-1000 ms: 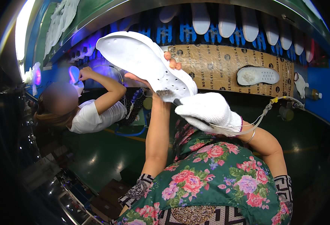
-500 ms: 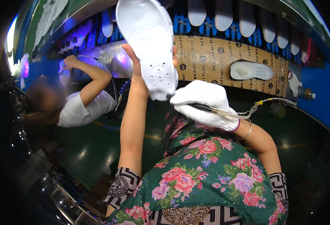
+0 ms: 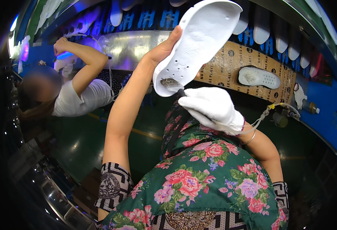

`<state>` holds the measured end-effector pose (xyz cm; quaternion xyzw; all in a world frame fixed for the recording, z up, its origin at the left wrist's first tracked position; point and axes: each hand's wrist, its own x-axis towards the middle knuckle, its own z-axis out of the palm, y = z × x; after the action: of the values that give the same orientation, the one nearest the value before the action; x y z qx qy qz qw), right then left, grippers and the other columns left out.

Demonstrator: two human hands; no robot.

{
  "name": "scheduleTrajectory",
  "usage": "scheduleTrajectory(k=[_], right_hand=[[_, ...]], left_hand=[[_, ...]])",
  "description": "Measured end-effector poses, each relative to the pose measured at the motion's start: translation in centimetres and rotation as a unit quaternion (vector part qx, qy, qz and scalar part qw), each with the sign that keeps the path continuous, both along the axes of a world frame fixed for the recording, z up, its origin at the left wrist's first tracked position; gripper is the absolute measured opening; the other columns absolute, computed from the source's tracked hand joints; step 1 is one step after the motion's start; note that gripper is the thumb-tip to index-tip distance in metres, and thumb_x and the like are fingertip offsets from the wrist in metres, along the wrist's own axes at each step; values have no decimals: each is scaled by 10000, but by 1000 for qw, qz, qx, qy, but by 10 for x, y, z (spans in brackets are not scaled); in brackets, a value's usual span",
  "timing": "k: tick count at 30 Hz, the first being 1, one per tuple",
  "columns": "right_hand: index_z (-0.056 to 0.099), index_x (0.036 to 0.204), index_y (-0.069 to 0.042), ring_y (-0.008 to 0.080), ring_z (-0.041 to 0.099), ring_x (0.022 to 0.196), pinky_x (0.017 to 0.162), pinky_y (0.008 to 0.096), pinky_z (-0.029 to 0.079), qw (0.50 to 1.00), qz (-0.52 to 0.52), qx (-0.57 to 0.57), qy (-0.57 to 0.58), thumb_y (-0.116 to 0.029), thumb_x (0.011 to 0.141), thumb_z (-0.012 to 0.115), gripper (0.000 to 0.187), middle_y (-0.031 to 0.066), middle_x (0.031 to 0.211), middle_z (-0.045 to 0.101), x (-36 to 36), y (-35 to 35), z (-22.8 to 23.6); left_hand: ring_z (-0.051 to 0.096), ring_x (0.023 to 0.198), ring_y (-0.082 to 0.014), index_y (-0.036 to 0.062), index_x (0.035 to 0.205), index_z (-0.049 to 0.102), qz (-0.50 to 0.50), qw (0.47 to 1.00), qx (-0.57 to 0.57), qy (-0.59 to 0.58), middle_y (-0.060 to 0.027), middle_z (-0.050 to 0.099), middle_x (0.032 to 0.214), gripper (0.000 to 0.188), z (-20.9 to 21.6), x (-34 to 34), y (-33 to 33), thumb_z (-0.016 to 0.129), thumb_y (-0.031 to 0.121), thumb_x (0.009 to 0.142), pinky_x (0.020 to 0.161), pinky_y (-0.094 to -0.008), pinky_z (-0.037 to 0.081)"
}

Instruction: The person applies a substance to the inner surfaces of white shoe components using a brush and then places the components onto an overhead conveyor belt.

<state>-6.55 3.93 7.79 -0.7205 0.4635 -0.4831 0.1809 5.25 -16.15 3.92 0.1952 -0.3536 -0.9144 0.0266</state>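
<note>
Bare, my left hand [image 3: 164,49] closes around the edge of a white shoe sole [image 3: 201,40], which slants up to the right with its hollow inner face showing. Small holes dot its lower part. My right hand [image 3: 210,107] wears a white knitted glove and grips a brush [image 3: 171,83] with a dark handle. Its dark, flat bristles lie against the sole's lower end. From the gloved hand a thin clear tube [image 3: 258,122] runs off to the right.
A second white sole [image 3: 259,77] lies on printed brown cardboard [image 3: 228,57]. Shoe pieces [image 3: 261,32] stand along blue racks [image 3: 169,18] at the back. A white cloth item [image 3: 299,96] and a bottle [image 3: 310,107] sit far right. Another person [image 3: 80,94] works at left.
The sole has shifted right and tilted, its top leaning right. My left arm followed. The brush, earlier at the sole's lower edge, now rests on its inner face with the bristles visible.
</note>
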Motion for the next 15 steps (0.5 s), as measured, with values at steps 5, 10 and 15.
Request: scheduleTrajectory(k=[5, 10, 15], right_hand=[[725, 1021, -139, 268, 696, 847, 753, 335, 562, 979, 73, 132, -137, -96, 812, 738, 214, 62, 948, 723, -4, -1, 7], [703, 1067, -145, 275, 685, 846, 735, 355, 559, 998, 32, 54, 14, -104, 822, 729, 250, 64, 955, 697, -8, -8, -1], [707, 1030, -129, 286, 681, 836, 733, 357, 555, 986, 65, 126, -88, -99, 813, 737, 222, 85, 921, 688, -21, -18, 8]], left_hand=[[698, 997, -349, 1, 1373, 523, -41, 991, -87, -89, -260, 636, 1198, 983, 8, -5, -1, 572, 782, 778, 711, -488, 633], [665, 1093, -308, 4, 1407, 501, -119, 950, -219, -187, -253, 605, 1276, 914, 32, -22, 0, 523, 741, 866, 824, -403, 599], [635, 1127, -285, 24, 1423, 485, -193, 907, -283, -243, -222, 568, 1325, 943, 45, -26, -6, 447, 786, 869, 916, -381, 541]])
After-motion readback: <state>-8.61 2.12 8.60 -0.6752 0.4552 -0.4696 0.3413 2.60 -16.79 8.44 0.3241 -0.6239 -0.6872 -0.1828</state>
